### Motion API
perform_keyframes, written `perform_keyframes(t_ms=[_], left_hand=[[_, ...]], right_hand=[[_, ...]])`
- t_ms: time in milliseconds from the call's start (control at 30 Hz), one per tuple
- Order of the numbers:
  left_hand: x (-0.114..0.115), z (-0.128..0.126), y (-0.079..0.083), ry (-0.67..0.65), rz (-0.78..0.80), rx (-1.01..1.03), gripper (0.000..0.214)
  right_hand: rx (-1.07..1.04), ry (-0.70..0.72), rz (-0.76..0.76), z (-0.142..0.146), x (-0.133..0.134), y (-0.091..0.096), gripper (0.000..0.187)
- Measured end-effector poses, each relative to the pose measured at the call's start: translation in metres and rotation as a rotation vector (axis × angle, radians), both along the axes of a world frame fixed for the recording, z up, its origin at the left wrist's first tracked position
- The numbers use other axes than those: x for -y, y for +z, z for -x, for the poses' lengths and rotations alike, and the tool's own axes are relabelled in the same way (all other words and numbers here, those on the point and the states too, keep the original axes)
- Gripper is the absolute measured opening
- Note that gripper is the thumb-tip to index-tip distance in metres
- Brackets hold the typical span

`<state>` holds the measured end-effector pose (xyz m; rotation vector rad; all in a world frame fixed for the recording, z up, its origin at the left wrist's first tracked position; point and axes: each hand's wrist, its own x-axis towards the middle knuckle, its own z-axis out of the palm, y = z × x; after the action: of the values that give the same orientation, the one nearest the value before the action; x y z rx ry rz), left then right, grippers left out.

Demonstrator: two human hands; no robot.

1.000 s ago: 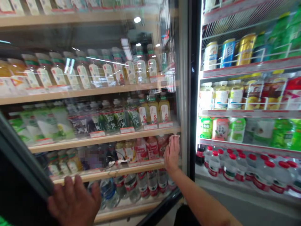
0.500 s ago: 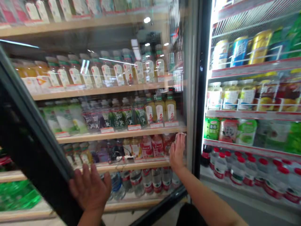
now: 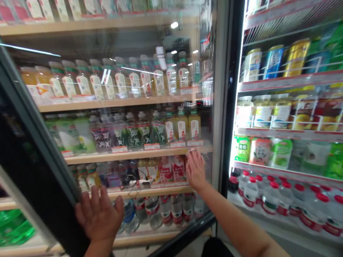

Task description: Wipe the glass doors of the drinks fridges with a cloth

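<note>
A glass fridge door (image 3: 160, 117) stands swung open in front of me, with shelves of drink bottles showing through it. My right hand (image 3: 196, 170) lies flat against the glass near its hinge side, pressing a small white cloth (image 3: 191, 151) that peeks out at the fingertips. My left hand (image 3: 99, 215) is open, its fingers spread on the lower glass right beside the door's black frame (image 3: 40, 171).
The open fridge (image 3: 289, 135) at the right holds cans on top, juice bottles below, and red-capped water bottles (image 3: 270, 194) at the bottom. A dark vertical post (image 3: 232, 107) separates door and fridge. Green bottles (image 3: 13, 225) sit at the lower left.
My right hand has slid a little left and up across the glass with the cloth. My left hand has risen along the frame, and the door's frame now sits further right in view.
</note>
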<state>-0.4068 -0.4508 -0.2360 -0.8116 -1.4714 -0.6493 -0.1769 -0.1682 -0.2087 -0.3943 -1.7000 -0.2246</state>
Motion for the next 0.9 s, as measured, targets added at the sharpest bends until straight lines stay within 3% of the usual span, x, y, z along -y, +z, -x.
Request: perform_keyframes(t_ms=[67, 233, 300, 433, 567, 667, 767, 833, 900], left_hand=[[0.0, 0.0, 0.001, -0.004, 0.002, 0.01, 0.081], [0.002, -0.002, 0.002, -0.034, 0.004, 0.038, 0.085], [0.003, -0.003, 0.002, -0.068, 0.014, 0.068, 0.09], [0.004, -0.005, 0.001, -0.104, 0.012, 0.15, 0.092], [0.005, -0.007, 0.0, -0.068, 0.008, 0.122, 0.092], [0.005, -0.008, 0.001, -0.042, 0.028, 0.103, 0.095], [0.005, -0.007, 0.0, -0.055, 0.023, 0.112, 0.093], [0.005, -0.006, -0.001, -0.077, 0.015, 0.11, 0.09], [0.005, -0.006, -0.002, -0.069, 0.011, 0.101, 0.087]], right_hand=[[0.024, 0.003, -0.046, 0.0, -0.003, 0.003, 0.063], [-0.412, -0.064, 0.286, -0.003, -0.017, 0.014, 0.059], [-0.374, -0.064, 0.286, 0.001, -0.007, 0.005, 0.061], [-0.018, -0.004, 0.088, 0.002, 0.007, -0.002, 0.063], [-0.236, -0.031, 0.228, -0.017, -0.019, 0.005, 0.058], [-0.328, -0.043, 0.353, -0.02, -0.021, -0.014, 0.059], [-0.085, -0.017, 0.213, -0.008, 0.001, -0.029, 0.065], [0.03, 0.021, 0.087, -0.001, 0.01, -0.019, 0.066], [-0.011, 0.025, 0.048, 0.001, 0.008, 0.003, 0.064]])
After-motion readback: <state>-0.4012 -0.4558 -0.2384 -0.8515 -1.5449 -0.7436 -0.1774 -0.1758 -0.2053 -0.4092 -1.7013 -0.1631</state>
